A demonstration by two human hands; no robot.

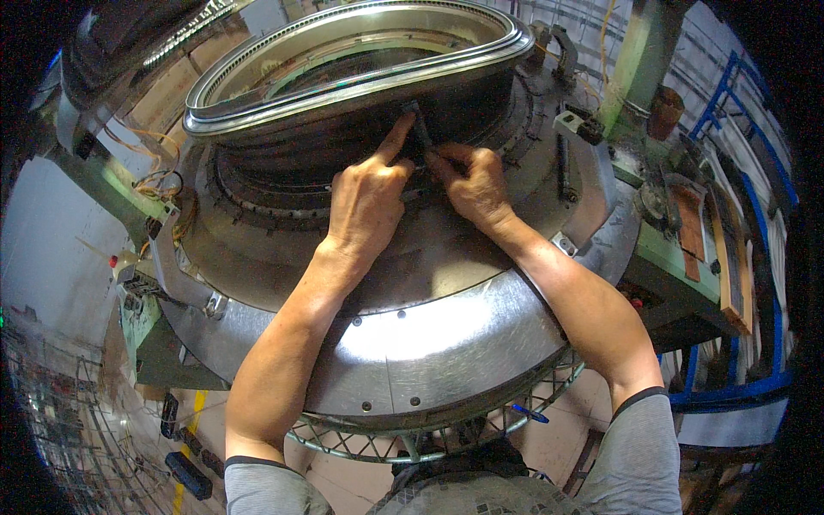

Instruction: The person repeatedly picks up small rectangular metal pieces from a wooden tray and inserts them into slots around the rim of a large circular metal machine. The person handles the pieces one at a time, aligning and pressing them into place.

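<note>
In front of me stands a large round metal machine (412,292), with a dark cylinder (287,154) under its bright upper ring (360,88). My left hand (365,202) reaches to the cylinder wall. Its index finger is stretched out, the tip at the top end of a slim dark strip-like tool (421,129); the other fingers curl, and their undersides are hidden. Between thumb and fingers, my right hand (476,184) pinches the tool's lower end. The tool slants upward against the dark wall; its exact kind is too small to make out.
A green post (639,77) rises at the right, beside a green side table (678,257) and a blue frame (738,395). Orange cables (159,184) hang at the left. Below the machine's polished rim runs a lattice ring (343,438) with a blue pen-like object (530,414).
</note>
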